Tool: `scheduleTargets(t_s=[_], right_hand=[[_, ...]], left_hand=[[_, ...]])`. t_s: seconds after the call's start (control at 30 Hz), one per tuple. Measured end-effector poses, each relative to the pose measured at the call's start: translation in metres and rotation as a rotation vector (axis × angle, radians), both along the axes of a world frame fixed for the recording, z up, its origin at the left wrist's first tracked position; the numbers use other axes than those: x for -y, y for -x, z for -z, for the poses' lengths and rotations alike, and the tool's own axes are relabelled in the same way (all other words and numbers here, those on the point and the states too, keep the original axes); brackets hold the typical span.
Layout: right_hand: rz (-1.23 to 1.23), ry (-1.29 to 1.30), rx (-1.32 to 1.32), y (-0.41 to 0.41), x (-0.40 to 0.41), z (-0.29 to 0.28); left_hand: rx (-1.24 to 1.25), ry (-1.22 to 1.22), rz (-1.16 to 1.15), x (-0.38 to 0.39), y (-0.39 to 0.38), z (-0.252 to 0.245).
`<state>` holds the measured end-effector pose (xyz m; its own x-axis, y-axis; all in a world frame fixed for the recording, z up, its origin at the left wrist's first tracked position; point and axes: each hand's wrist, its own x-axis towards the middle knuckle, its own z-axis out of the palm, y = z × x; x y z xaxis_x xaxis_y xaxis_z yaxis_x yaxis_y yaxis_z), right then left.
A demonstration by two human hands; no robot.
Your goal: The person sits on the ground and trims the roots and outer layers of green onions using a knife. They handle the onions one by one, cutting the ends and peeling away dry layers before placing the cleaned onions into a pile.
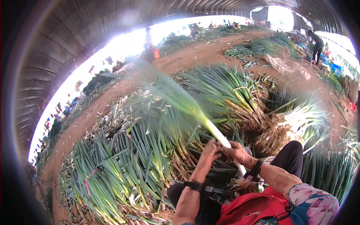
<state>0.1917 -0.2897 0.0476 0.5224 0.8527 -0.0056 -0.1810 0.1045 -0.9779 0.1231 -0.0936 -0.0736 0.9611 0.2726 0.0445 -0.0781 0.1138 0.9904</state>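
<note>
A long green onion (216, 130) with a white shank slants up and away from my lap, its green leaves blurred at the far end. My right hand (237, 153) is closed around the lower white shank. Close beside it, my left hand (209, 153) has its fingers curled against the stalk; whether they pinch it is unclear. Brown roots (240, 184) show below, between my knees. To the left lie piled green onions (135, 157) with their leaves on. Cleaned white-stalked onions (303, 121) rest at the right, their roots toward me.
A tied bundle of green onions (233, 92) lies ahead. Pink twine (89, 180) crosses the left pile. Beyond runs a dirt path (191, 56) under an arched roof (84, 28). A pale sheet (287, 67) lies on the ground, and a person (317, 46) stands at far right.
</note>
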Motion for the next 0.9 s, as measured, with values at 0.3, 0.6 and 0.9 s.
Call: scheduleTargets(t_s=[0.3, 0.6, 0.9], right_hand=[[0.247, -0.228, -0.291, -0.043, 0.013, -0.019], [0.064, -0.612, -0.387, -0.097, 0.031, -0.01], [-0.233, -0.804, -0.57, -0.145, 0.054, -0.029]], left_hand=[[0.025, 0.443, 0.24, 0.146, 0.022, -0.015], [0.245, -0.441, 0.083, 0.126, 0.029, -0.05], [-0.164, 0.46, 0.224, 0.152, -0.004, -0.114]])
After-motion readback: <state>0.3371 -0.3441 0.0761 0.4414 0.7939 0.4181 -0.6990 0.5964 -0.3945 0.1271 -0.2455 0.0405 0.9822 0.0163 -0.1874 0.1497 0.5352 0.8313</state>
